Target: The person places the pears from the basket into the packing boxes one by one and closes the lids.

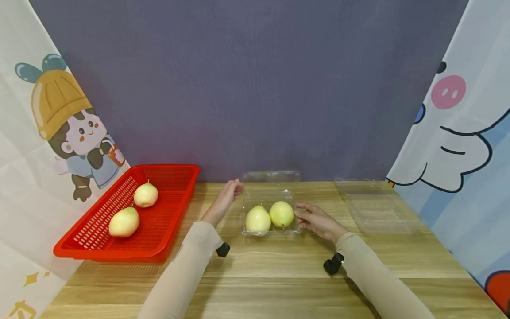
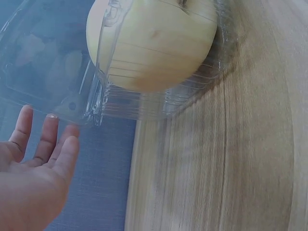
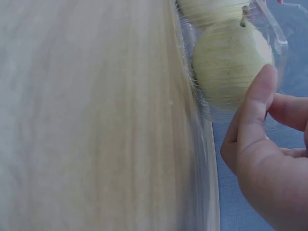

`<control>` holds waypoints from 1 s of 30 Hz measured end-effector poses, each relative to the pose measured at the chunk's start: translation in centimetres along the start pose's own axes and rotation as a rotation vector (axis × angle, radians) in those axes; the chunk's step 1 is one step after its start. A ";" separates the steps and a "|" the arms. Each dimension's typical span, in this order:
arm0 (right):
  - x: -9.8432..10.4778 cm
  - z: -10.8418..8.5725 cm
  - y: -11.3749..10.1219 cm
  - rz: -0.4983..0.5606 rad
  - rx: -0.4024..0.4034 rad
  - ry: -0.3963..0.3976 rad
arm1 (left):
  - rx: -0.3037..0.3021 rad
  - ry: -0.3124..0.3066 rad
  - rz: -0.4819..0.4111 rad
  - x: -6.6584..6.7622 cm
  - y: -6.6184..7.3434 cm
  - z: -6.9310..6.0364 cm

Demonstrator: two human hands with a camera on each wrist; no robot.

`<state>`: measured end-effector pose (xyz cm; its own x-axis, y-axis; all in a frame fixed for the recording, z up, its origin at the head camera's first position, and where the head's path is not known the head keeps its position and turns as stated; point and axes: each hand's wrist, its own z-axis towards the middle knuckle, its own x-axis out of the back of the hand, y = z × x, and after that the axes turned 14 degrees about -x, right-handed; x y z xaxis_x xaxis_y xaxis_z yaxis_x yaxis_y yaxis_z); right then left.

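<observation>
A clear plastic clamshell box (image 1: 265,233) stands on the table with its lid (image 1: 271,176) raised at the back. Two pale yellow pears lie in it side by side, a left pear (image 1: 258,219) and a right pear (image 1: 281,214). My left hand (image 1: 230,193) is by the box's back left corner; in the left wrist view its loosely bent fingers (image 2: 45,139) come close to the lid, and contact is unclear. At the right side, my right hand (image 1: 318,221) pinches the box's edge between thumb (image 3: 262,86) and forefinger.
On the left stands a red plastic basket (image 1: 175,226) holding two more pears (image 1: 124,222). Another clear plastic box (image 1: 378,212) lies open at the right of the wooden table (image 1: 255,283). A dark grey cloth wall (image 1: 255,88) rises behind the table.
</observation>
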<state>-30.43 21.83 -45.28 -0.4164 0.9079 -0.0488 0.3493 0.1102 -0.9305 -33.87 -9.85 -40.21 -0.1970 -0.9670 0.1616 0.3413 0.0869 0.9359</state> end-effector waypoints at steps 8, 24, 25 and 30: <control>-0.1 0.0 0.1 0.017 0.001 0.005 | 0.005 -0.013 0.000 0.1 0.1 -0.1; -0.4 -0.1 -0.1 0.041 -0.013 0.004 | 0.067 -0.122 0.018 0.6 0.1 -1.0; -0.4 -0.2 -0.1 0.042 -0.014 0.006 | 0.064 -0.129 0.016 0.6 0.1 -1.0; -0.4 -0.2 -0.1 0.041 -0.012 0.007 | 0.068 -0.177 0.053 1.0 0.2 -1.5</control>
<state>-30.17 21.55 -45.08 -0.3956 0.9146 -0.0837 0.3762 0.0782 -0.9232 -32.61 -11.12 -40.37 -0.3411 -0.9039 0.2581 0.2935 0.1585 0.9427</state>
